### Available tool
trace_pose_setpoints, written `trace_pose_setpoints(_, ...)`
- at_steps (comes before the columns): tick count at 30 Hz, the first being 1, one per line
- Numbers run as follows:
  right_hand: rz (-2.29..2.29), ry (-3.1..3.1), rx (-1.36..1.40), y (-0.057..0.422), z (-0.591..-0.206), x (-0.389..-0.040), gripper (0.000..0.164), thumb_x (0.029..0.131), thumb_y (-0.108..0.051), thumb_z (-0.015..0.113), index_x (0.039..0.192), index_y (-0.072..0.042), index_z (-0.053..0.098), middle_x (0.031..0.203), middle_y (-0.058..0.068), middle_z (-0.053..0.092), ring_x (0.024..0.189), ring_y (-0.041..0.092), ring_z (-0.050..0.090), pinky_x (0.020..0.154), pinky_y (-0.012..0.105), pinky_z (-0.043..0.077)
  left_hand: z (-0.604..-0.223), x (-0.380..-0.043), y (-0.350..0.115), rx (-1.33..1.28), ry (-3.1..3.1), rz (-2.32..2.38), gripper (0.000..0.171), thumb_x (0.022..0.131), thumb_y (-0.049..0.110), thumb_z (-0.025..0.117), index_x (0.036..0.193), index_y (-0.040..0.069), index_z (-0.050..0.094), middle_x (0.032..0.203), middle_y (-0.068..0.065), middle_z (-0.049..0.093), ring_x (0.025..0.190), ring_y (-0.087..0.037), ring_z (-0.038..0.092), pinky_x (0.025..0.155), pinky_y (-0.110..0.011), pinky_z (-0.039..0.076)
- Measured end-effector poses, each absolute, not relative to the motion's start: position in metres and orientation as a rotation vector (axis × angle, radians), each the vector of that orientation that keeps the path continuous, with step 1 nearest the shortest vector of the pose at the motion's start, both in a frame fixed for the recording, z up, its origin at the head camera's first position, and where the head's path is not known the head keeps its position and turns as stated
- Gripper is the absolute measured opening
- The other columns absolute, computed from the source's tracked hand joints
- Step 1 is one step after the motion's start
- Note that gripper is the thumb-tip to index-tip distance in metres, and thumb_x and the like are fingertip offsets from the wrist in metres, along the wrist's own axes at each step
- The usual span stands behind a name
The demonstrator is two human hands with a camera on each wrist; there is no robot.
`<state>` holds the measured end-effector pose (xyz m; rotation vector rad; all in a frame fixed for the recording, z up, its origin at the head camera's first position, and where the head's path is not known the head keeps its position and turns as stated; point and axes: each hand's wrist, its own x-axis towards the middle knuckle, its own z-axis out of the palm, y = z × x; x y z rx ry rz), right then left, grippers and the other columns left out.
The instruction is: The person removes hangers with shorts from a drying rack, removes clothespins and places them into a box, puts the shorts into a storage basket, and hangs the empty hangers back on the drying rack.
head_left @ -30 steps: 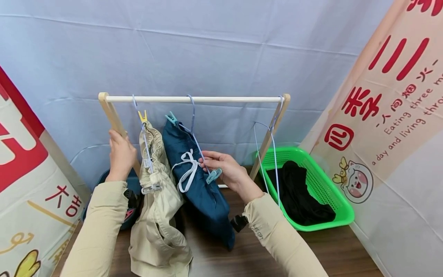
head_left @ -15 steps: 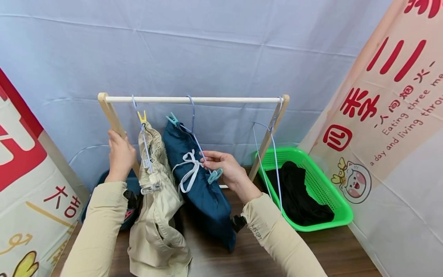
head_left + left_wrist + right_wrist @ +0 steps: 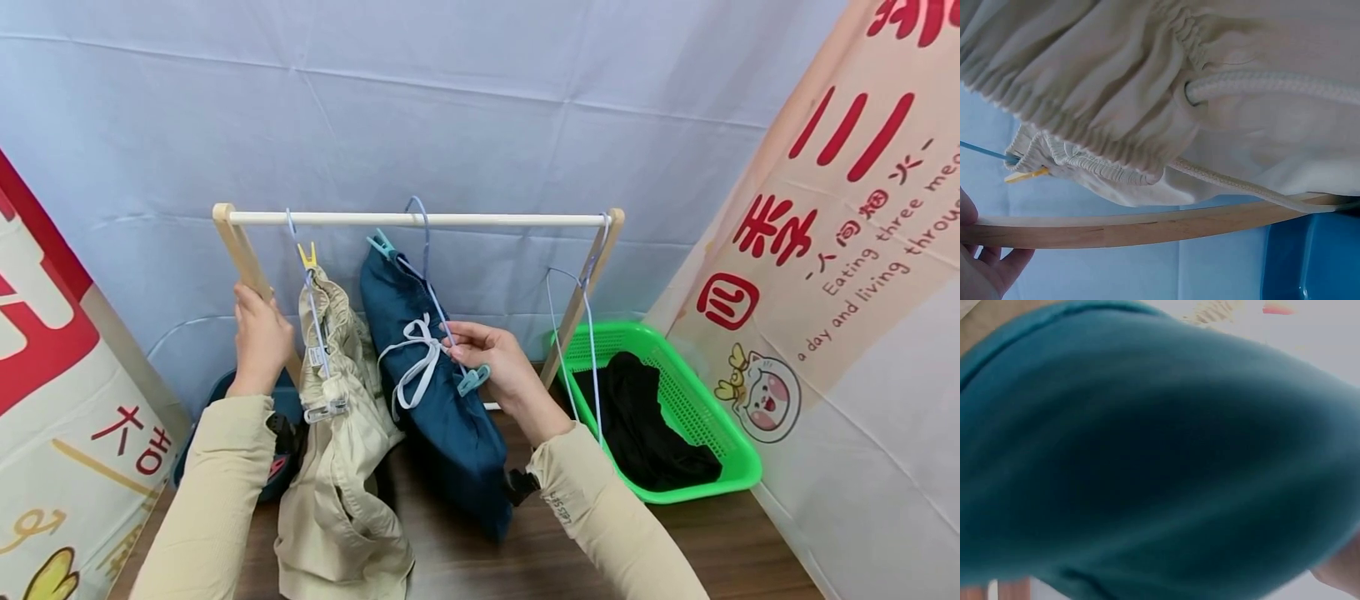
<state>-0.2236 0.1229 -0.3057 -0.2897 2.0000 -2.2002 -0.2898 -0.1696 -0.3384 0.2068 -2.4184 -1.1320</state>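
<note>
My left hand grips the wooden post of a small clothes rack; the left wrist view shows its fingers around the wood. My right hand pinches the lower arm of a lilac hanger, whose hook is at the white rail. Dark blue drawstring pants hang from this hanger, a teal clothespin at the upper corner and another teal clothespin by my fingers. Beige drawstring pants hang alongside on another hanger, with a yellow clothespin and a clear one. Blue fabric fills most of the right wrist view.
A bare hanger hangs at the rail's right end. Behind it, a green basket holds black cloth. A dark blue bin stands behind my left forearm on the wooden table. Printed banners flank both sides.
My right hand has shifted slightly right, bringing the hanger and blue pants along; the hook now sits a little higher at the rail. My left hand keeps its hold on the post.
</note>
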Motion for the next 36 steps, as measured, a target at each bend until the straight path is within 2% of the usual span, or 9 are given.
trace_pose_setpoints(12, -2.097, 2.091, -0.345, 0.152, -0.308, -0.209, 0.046, 0.091, 0.011, 0.05, 0.136, 0.017, 0.04, 0.086, -0.013, 0.06, 0.081, -0.003, 0.062, 0.079, 0.012, 0.051, -0.337, -0.289, -0.17, 0.238, -2.446, -1.149, 0.054, 0.103, 0.015, 0.024, 0.148, -0.001, -0.001, 0.139, -0.036, 0.028, 0.121, -0.052, 0.041, 0.089, -0.066, 0.039)
trace_pose_setpoints(24, -1.862, 2.437, -0.262, 0.196, -0.303, -0.177, 0.038, 0.092, 0.005, 0.055, 0.129, 0.013, 0.051, 0.089, -0.012, 0.061, 0.082, -0.001, 0.059, 0.076, 0.014, 0.051, -0.337, -0.287, -0.169, 0.219, -2.422, -1.139, 0.052, 0.103, 0.015, 0.025, 0.146, -0.003, 0.004, 0.136, -0.036, 0.031, 0.117, -0.053, 0.041, 0.086, -0.067, 0.037)
trace_pose_setpoints(31, -1.847, 2.526, -0.192, 0.223, -0.295, -0.157, 0.038, 0.092, 0.005, 0.055, 0.128, 0.015, 0.051, 0.086, -0.012, 0.06, 0.08, -0.002, 0.059, 0.075, 0.014, 0.052, -0.337, -0.287, -0.17, 0.214, -2.422, -1.143, 0.053, 0.103, 0.016, 0.024, 0.147, -0.003, 0.002, 0.137, -0.036, 0.03, 0.118, -0.053, 0.041, 0.088, -0.067, 0.037)
trace_pose_setpoints(36, -1.854, 2.575, -0.211, 0.247, -0.295, -0.148, 0.038, 0.092, 0.004, 0.055, 0.126, 0.019, 0.049, 0.084, -0.017, 0.061, 0.08, -0.003, 0.061, 0.074, 0.013, 0.052, -0.337, -0.288, -0.17, 0.22, -2.427, -1.146, 0.054, 0.103, 0.016, 0.023, 0.148, -0.003, 0.001, 0.139, -0.036, 0.029, 0.119, -0.053, 0.04, 0.089, -0.067, 0.037)
